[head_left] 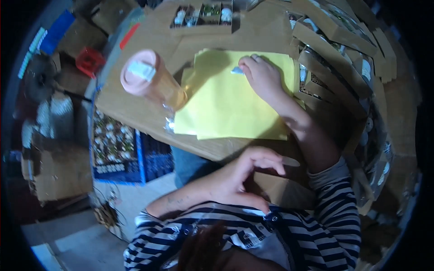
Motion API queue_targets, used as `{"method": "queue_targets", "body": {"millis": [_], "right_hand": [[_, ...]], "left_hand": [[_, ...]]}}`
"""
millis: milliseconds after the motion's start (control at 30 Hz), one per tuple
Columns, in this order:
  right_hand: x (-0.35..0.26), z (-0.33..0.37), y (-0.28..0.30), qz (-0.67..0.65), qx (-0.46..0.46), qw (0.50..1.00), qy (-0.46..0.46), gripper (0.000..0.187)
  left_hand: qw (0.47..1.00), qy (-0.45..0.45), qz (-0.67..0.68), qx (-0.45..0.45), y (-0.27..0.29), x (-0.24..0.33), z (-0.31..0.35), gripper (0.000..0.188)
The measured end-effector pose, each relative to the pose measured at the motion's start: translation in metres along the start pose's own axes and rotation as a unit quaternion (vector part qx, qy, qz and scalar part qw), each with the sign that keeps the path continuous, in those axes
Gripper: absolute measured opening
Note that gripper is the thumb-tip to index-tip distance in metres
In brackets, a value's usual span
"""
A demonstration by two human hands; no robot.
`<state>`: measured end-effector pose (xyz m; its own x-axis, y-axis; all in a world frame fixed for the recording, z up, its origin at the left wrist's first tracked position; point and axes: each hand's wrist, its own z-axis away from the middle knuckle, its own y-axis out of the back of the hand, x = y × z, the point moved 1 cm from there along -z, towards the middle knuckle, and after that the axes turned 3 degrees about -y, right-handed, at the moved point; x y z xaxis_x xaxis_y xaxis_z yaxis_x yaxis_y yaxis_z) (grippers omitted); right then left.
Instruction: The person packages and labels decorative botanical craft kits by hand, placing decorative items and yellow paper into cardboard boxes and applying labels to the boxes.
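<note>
Over yellow sheets (230, 106): one right hand (263, 77) — pinching one small pale piece (237, 70)
Near table edge (194, 142): one left hand (237, 178) — thumb and fingers spread apart
Sheets' left: one pink-lidded cup (158, 86)

Open lane over the paper (226, 108)
Ahead of the left hand (246, 174), the paper's middle lies free; the cup (169, 90) blocks the left, the right hand (262, 74) and forearm (298, 118) the right, with boxes (332, 77) beyond, and a tray (201, 30) stands past the far edge.
</note>
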<state>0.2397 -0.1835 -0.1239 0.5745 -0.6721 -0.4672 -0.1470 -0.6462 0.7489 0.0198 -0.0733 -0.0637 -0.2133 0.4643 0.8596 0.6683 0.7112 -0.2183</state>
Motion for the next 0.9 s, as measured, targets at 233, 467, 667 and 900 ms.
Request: {"method": "queue_targets", "body": {"millis": [233,467,667,900], "right_hand": [[0.008,-0.001,0.002,0.022,-0.010,1.000,-0.003,0.013],[0.006,0.002,0.004,0.035,-0.009,0.999,0.000,0.014],[0.008,0.004,0.004,0.033,-0.008,0.999,0.008,0.015],[0.003,0.000,0.003,0.028,0.006,1.000,0.009,0.011]], "left_hand": [[0.967,0.142,0.020,0.212,0.046,0.009,0.038,0.012],[0.963,0.198,0.060,0.175,0.040,0.006,0.044,0.015],[0.951,0.251,-0.081,0.159,0.029,0.004,0.034,0.025],[0.894,0.199,-0.346,0.205,0.025,0.021,0.036,0.050]]}}
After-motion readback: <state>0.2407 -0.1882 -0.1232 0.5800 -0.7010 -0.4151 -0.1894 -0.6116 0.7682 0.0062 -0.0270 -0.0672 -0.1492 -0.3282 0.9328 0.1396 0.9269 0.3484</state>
